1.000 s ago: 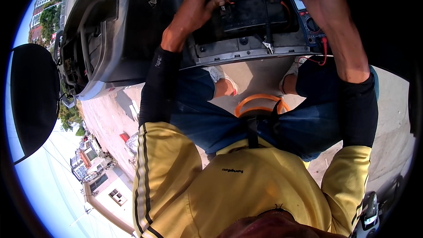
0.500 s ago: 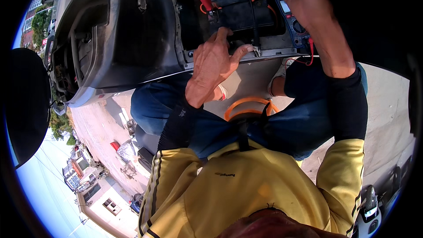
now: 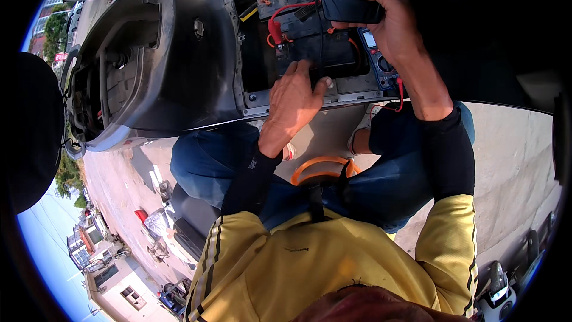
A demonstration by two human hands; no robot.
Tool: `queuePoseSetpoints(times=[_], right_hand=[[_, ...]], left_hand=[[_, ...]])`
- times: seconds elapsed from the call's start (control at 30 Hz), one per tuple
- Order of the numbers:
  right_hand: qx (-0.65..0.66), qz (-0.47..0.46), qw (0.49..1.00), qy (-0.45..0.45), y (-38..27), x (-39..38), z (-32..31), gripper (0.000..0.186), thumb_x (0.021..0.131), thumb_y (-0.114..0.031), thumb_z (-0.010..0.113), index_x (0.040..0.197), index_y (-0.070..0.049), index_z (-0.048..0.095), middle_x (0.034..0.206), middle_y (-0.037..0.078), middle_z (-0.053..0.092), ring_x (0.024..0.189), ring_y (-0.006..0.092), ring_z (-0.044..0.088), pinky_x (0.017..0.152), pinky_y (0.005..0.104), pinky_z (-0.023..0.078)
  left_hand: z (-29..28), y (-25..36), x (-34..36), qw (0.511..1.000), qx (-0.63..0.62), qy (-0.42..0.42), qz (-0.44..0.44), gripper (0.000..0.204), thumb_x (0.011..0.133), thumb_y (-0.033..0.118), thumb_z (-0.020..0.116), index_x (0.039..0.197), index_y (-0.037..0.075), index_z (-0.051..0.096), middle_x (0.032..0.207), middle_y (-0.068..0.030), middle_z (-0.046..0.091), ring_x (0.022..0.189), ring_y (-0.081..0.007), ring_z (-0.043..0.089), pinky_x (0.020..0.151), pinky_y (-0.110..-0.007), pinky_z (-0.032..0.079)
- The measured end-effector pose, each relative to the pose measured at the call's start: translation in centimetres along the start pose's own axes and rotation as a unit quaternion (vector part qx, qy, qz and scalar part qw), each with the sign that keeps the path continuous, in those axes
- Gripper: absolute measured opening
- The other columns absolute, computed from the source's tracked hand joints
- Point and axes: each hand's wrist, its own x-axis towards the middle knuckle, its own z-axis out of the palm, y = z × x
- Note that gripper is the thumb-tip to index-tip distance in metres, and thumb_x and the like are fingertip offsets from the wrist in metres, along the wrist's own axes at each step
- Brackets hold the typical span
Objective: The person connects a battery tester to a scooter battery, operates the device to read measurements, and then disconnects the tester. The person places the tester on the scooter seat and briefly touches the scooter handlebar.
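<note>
Red clip [image 3: 274, 30] looks hooked on batt [image 3: 336, 52], 12 o'clock, can't tell if blk lead [image 3: 322, 46] is; L hand [image 3: 295, 98] at batt's 7 o'clock, grip unclear, R hand [image 3: 391, 24] clamped on tester [image 3: 343, 1], 1 o'clock.

Sunlit concrete ground [image 3: 506, 161] spreads below the fingers [image 3: 302, 65]; far left, a pale building [image 3: 126, 278] and blue sky [image 3: 44, 256].

The right hand [image 3: 393, 27] holds a black tester [image 3: 342, 7] near a multimeter [image 3: 375, 53].

Open vehicle compartment [image 3: 351, 96]: dark batteries [image 3: 335, 52] inside, dark-blue multimeter [image 3: 382, 62] lying at right edge.
</note>
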Motion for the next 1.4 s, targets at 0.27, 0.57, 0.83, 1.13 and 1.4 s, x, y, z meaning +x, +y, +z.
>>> queuePoseSetpoints(times=[0.27,0.57,0.83,1.13,1.4], right_hand=[[-0.019,0.007,1.0,0.011,-0.6,0.3,1.2,0.039,0.095,-0.021,0.056,0.125,0.003,0.06,0.109,0.015,0.072,0.094,0.026,0.076,0.076,0.0432,0.068],[0.039,0.011,0.998,0.046,-0.8,0.0,1.8,0.04,0.093,-0.02,0.06,0.125,0.004,0.061,0.106,0.015,0.071,0.088,0.0252,0.074,0.071,0.0393,0.064],[0.065,0.012,0.997,0.038,-1.3,0.3,1.9,0.042,0.09,-0.017,0.06,0.127,0.003,0.061,0.106,0.012,0.071,0.086,0.0222,0.073,0.067,0.0342,0.062],[0.029,-0.02,0.997,0.071,-1.1,0.4,1.7,0.042,0.088,-0.018,0.063,0.125,0.003,0.063,0.11,0.013,0.07,0.091,0.0213,0.071,0.071,0.033,0.061],[-0.002,-0.044,0.996,0.082,-1.1,0.3,1.7,0.044,0.088,-0.021,0.064,0.124,0.004,0.065,0.112,0.012,0.069,0.097,0.0209,0.069,0.078,0.0324,0.061]], left_hand=[[0.5,-1.1,4.2,0.922,-0.386,0.023,0.007,0.057,0.093,0.003,0.077,0.142,-0.008,0.052,0.115,-0.0124,0.073,0.1,-0.0154,0.068,0.088,-0.031,0.055],[1.0,-2.6,7.9,0.767,-0.639,-0.046,-0.03,0.054,0.097,-0.005,0.066,0.148,-0.007,0.049,0.126,-0.0138,0.07,0.11,-0.0189,0.069,0.099,-0.031,0.057],[0.6,-3.1,8.4,0.729,-0.677,-0.085,-0.06,0.052,0.1,-0.002,0.064,0.15,-0.006,0.047,0.126,-0.0127,0.069,0.111,-0.0205,0.07,0.097,-0.033,0.06],[0.4,-2.6,8.6,0.701,-0.703,-0.118,0.003,0.053,0.105,0.003,0.061,0.153,-0.007,0.041,0.128,-0.0156,0.067,0.121,-0.0242,0.068,0.103,-0.037,0.061],[1.1,-3.3,8.8,0.693,-0.71,-0.121,0.019,0.057,0.104,0.012,0.065,0.153,-0.006,0.043,0.127,-0.0127,0.066,0.12,-0.0216,0.067,0.106,-0.036,0.058]])
